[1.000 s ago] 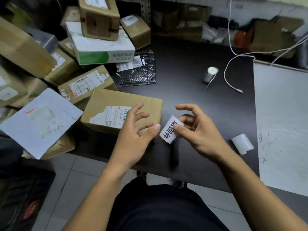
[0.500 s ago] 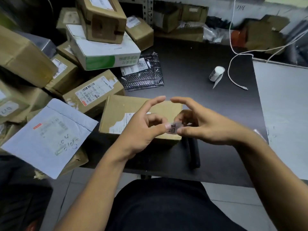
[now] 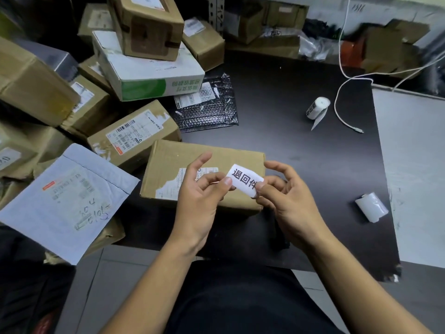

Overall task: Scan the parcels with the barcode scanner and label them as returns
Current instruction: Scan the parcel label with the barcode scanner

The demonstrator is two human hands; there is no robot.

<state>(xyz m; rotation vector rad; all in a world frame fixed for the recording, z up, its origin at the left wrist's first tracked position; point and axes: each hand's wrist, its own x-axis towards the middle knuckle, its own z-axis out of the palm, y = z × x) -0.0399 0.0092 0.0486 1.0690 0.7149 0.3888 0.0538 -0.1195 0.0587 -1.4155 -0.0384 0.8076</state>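
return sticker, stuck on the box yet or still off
Off. The return sticker is pinched between the left hand and right hand, held above the cardboard box.

dim light, blurred edges, wide-angle warp

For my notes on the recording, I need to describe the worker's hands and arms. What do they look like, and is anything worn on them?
Both the left hand and the right hand are bare: no gloves, and no rings, watch or wristband visible. The forearms are uncovered as far as the frame shows, with no sleeves in view. The fingernails look short.
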